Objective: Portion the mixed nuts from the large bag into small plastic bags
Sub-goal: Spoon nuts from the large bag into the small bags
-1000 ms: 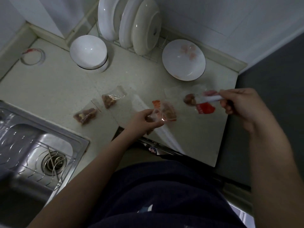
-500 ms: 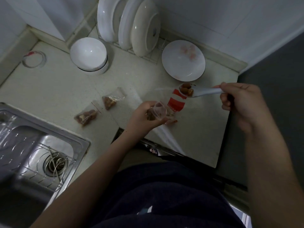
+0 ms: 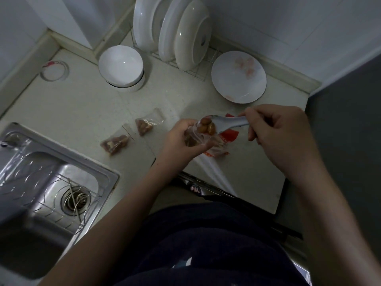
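My left hand [image 3: 181, 139] holds a small clear plastic bag [image 3: 192, 139] with its mouth held apart and a few nuts inside. My right hand [image 3: 278, 129] grips a white spoon [image 3: 228, 122] loaded with brown nuts [image 3: 207, 125], its bowl right at the bag's mouth. Under the hands lies the large clear bag with red print [image 3: 231, 136] on the counter. Two filled small bags rest to the left, one [image 3: 114, 143] near the sink and one [image 3: 145, 126] beside it.
A steel sink [image 3: 41, 182] sits at the left. A white bowl [image 3: 120, 66], a rack of upright plates [image 3: 175, 32] and a flat plate [image 3: 239, 77] stand at the back. A tape ring [image 3: 54, 70] lies far left. The counter edge [image 3: 237, 195] runs near my body.
My right hand lifted the spoon of nuts out of the large bag and carried it left to the small bag's mouth. My left hand raised the small bag slightly.
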A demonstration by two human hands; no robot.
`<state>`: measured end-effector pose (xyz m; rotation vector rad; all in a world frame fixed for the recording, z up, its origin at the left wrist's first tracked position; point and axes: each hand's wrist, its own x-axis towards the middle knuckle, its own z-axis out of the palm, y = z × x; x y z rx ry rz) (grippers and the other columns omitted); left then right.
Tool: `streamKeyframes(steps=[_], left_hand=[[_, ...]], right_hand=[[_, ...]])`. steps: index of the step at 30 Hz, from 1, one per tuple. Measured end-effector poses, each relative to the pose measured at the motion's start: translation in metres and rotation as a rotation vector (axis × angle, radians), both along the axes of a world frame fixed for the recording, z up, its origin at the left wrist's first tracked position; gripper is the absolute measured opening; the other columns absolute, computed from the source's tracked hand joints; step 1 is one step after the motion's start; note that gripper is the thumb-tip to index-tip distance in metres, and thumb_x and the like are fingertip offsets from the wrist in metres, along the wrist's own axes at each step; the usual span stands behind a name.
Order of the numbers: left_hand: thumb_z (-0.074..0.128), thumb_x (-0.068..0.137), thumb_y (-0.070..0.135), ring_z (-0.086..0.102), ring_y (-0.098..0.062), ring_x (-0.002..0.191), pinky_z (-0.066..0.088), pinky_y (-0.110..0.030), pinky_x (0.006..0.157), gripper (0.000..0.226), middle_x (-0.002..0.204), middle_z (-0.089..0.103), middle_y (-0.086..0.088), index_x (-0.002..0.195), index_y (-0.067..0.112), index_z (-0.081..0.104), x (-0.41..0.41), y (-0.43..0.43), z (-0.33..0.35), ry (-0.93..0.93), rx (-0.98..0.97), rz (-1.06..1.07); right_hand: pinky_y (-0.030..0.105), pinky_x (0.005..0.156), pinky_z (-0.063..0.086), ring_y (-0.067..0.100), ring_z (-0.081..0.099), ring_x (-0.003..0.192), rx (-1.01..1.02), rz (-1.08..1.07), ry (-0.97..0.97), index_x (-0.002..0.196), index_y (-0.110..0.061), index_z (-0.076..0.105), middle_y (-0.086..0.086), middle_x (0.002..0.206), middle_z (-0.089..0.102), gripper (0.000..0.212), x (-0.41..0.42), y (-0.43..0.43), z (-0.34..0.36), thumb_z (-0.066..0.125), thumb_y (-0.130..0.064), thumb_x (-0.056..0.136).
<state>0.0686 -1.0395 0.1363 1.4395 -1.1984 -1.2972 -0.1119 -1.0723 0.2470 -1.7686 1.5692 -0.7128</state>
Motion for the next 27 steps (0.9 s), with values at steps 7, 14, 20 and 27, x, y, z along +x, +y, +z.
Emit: streamKeyframes(steps=[7,14,20,27], left_hand=[[0.079,0.080,0.015,0.065,0.001,0.082,0.055,-0.018,0.070,0.035,0.097,0.066,0.001,0.109,0.008,0.061,0.003,0.002,-0.001,-0.011,-0.001,0.038],[0.077,0.081,0.021,0.062,0.003,0.081,0.051,-0.010,0.071,0.031,0.096,0.064,0.007,0.107,0.016,0.060,0.023,0.006,-0.032,-0.169,0.015,0.090],[0.077,0.081,0.018,0.060,-0.018,0.088,0.043,-0.019,0.069,0.033,0.099,0.064,-0.004,0.110,0.012,0.061,0.068,-0.006,-0.091,-0.606,0.153,0.042],[0.068,0.085,0.027,0.055,-0.033,0.113,0.044,-0.046,0.097,0.048,0.120,0.061,-0.013,0.128,0.009,0.056,0.059,-0.016,-0.111,-0.802,0.231,0.045]], right_hand=[[0.040,0.054,0.054,0.035,0.066,0.072,-0.536,0.382,0.433,0.094,0.001,0.071,0.015,0.084,0.071,0.013,0.020,0.015,-0.010,0.062,-0.003,0.086],[0.010,0.049,0.034,0.001,0.053,0.053,-0.195,-0.086,0.019,0.075,-0.026,0.066,-0.016,0.057,0.056,0.024,0.013,0.007,-0.016,0.054,-0.023,0.095],[0.027,0.051,0.036,0.009,0.044,0.052,-0.032,-0.277,-0.312,0.081,-0.028,0.073,-0.005,0.056,0.051,0.023,-0.001,0.005,-0.023,0.054,-0.028,0.094],[0.019,0.045,0.037,0.007,0.042,0.047,0.007,-0.341,-0.462,0.083,-0.024,0.074,-0.007,0.053,0.051,0.023,-0.004,0.005,-0.031,0.055,-0.022,0.095]])
